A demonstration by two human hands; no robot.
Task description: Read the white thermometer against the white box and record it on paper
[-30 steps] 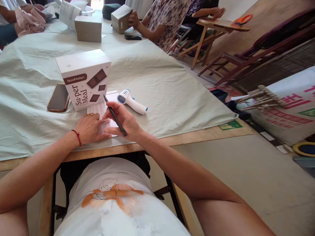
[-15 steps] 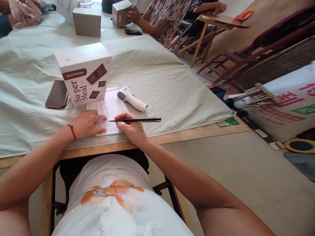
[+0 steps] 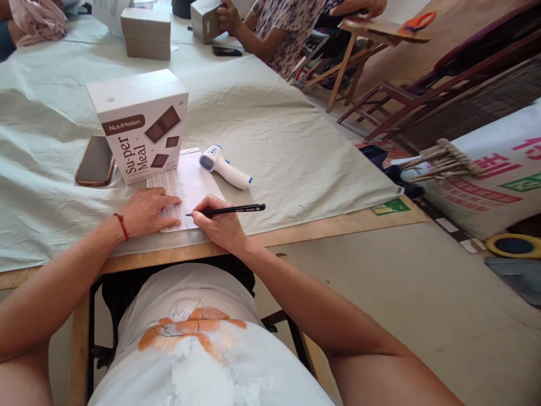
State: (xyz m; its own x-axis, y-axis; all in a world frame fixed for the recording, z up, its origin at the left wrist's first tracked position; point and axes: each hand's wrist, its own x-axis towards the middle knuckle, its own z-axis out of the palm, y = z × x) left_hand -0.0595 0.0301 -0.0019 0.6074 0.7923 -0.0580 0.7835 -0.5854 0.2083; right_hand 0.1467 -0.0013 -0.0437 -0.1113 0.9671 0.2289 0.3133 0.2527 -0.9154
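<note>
My right hand is closed round a black pen, its tip at the paper. Under both hands lies a sheet of white paper, its left part covered in small handwriting too fine to read. My left hand, with a red string bracelet at the wrist, rests flat on the paper's left side, fingers apart. Behind the paper stands a white box printed "NutriMotion Su-per Meal", hiding part of the sheet's far edge. Just right of the paper lies a white and blue infrared thermometer.
A phone lies left of the box on the pale green cloth. Farther back are a grey-brown box and a dark object. Across the table, another person's hand holds a small box. A folding chair stands right.
My right hand has shifted slightly left and down with the pen, which now tilts differently. My left hand stays on the paper. The view has moved a little.
</note>
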